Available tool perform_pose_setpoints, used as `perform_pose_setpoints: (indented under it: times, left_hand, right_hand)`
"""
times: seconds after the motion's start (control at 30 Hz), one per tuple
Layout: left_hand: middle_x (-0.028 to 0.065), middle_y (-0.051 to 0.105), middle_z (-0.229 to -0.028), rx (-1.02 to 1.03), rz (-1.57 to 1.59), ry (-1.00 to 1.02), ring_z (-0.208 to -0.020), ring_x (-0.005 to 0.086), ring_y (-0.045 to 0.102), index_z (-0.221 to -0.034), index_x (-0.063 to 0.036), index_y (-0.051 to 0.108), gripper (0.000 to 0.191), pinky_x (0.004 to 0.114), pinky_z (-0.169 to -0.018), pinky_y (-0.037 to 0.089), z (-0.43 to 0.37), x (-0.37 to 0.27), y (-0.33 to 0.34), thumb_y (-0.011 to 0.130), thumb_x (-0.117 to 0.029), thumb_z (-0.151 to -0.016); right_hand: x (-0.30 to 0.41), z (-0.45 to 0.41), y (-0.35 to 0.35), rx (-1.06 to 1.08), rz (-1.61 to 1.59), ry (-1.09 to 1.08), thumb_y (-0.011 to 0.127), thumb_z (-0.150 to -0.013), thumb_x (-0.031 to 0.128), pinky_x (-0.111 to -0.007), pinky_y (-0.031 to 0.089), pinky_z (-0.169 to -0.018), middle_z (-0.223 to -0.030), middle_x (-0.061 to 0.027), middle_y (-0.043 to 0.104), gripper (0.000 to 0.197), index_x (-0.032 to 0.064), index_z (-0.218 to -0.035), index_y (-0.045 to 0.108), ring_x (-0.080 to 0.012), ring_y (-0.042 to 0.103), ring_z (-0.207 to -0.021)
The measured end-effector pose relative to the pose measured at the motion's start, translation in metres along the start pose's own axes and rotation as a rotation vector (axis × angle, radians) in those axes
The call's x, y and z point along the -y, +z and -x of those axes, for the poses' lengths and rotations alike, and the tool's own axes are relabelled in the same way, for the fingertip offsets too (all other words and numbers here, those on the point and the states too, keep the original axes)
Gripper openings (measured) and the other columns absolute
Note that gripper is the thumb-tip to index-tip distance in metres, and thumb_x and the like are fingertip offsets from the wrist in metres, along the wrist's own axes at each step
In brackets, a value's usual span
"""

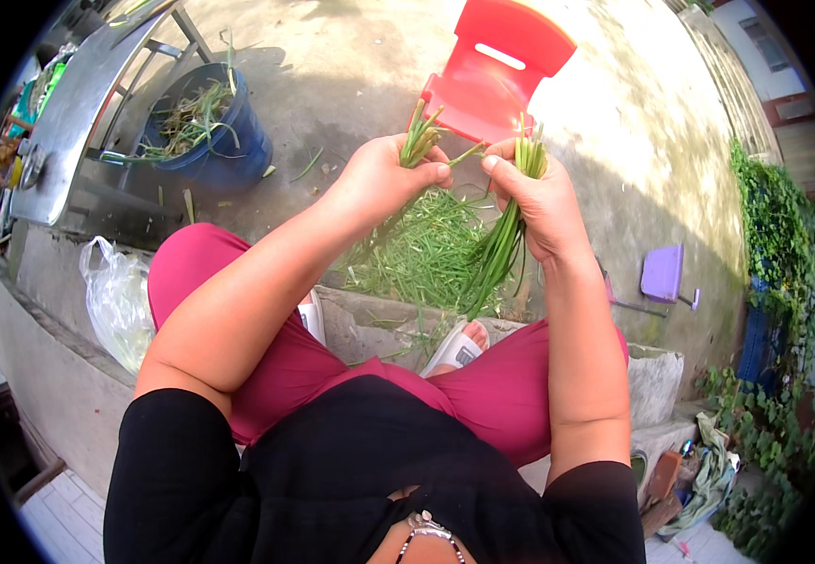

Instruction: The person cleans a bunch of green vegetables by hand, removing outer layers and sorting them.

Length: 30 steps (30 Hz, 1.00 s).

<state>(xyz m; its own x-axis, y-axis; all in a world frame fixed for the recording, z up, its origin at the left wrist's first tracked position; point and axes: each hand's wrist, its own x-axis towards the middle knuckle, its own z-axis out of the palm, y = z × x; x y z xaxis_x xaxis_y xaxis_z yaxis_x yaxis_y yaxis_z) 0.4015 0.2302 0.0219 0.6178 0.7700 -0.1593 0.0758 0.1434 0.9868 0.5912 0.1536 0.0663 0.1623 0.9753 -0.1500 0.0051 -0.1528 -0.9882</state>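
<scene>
My left hand (407, 173) grips a small bunch of green stalks (418, 141), cut ends up, in front of the red chair. Close on its right, my right hand (534, 190) holds a fuller bunch of long green leafy stalks (502, 247), probably garlic chives, whose leaves hang down. A single stalk (467, 154) spans the gap between the fingertips of both hands. Below the hands, a loose heap of green leaves (414, 254) lies on the ground beyond my white sandals (458, 349). Part of the left bunch is hidden by the hand.
A red plastic chair (485, 77) stands ahead. At the left are a blue bucket (238, 148) of plant scraps, a metal table (76, 120) and a clear plastic bag (114, 303). A purple dustpan (662, 273) lies right; a concrete ledge (358, 310) runs by my feet.
</scene>
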Motion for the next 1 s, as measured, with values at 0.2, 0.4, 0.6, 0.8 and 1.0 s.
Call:
perform_pose_setpoints:
  times: [0.2, 0.4, 0.6, 0.8, 1.0]
  left_hand:
    - [0.0005, 0.069, -0.085, -0.064, 0.074, -0.153, -0.059, 0.0033, 0.045, -0.1, -0.0051, 0.065, 0.015, 0.02, -0.054, 0.037, 0.001, -0.004, -0.007, 0.064, -0.018, -0.093]
    - [-0.0011, 0.069, -0.086, -0.034, 0.194, -0.198, -0.057, 0.0029, 0.042, -0.101, -0.0066, 0.065, 0.018, 0.019, -0.053, 0.034, 0.001, -0.007, -0.008, 0.063, -0.023, -0.094]
    - [-0.0016, 0.069, -0.088, 0.048, 0.201, -0.177, -0.059, 0.0023, 0.042, -0.102, -0.0089, 0.065, 0.018, 0.019, -0.053, 0.034, 0.009, -0.017, 0.003, 0.063, -0.025, -0.094]
    - [-0.0018, 0.069, -0.088, 0.125, 0.19, -0.154, -0.059, 0.0022, 0.042, -0.1, -0.01, 0.065, 0.018, 0.019, -0.053, 0.033, 0.01, -0.015, 0.009, 0.064, -0.026, -0.094]
    - [0.0007, 0.069, -0.088, 0.143, 0.263, -0.21, -0.058, 0.0027, 0.042, -0.102, -0.0075, 0.065, 0.019, 0.019, -0.052, 0.033, 0.013, -0.019, 0.008, 0.062, -0.024, -0.095]
  right_hand:
    - [0.019, 0.004, -0.025, -0.052, -0.291, -0.045, 0.072, -0.084, 0.011, -0.022, 0.038, -0.054, -0.071, 0.0021, 0.055, 0.016, 0.0018, -0.095, 0.065, -0.006, 0.048, -0.059]
    - [0.01, 0.001, -0.03, 0.07, 0.421, -0.036, 0.072, -0.086, 0.016, -0.027, 0.048, -0.069, -0.083, 0.0, 0.065, 0.024, -0.0017, -0.101, 0.067, -0.0099, 0.059, -0.074]
    - [-0.005, -0.003, -0.005, -0.058, 0.345, -0.143, 0.072, -0.087, 0.016, -0.026, 0.044, -0.064, -0.078, 0.0036, 0.061, 0.02, 0.0001, -0.099, 0.067, -0.0063, 0.053, -0.071]
    - [-0.003, 0.001, 0.01, -0.039, 0.095, -0.062, 0.07, -0.089, 0.015, -0.023, 0.043, -0.064, -0.077, 0.0028, 0.062, 0.014, 0.001, -0.091, 0.066, -0.0043, 0.053, -0.07]
    - [0.001, 0.002, 0.008, -0.01, 0.083, -0.052, 0.071, -0.088, 0.016, -0.022, 0.038, -0.058, -0.073, 0.0044, 0.058, 0.015, 0.0018, -0.092, 0.067, -0.0032, 0.048, -0.065]
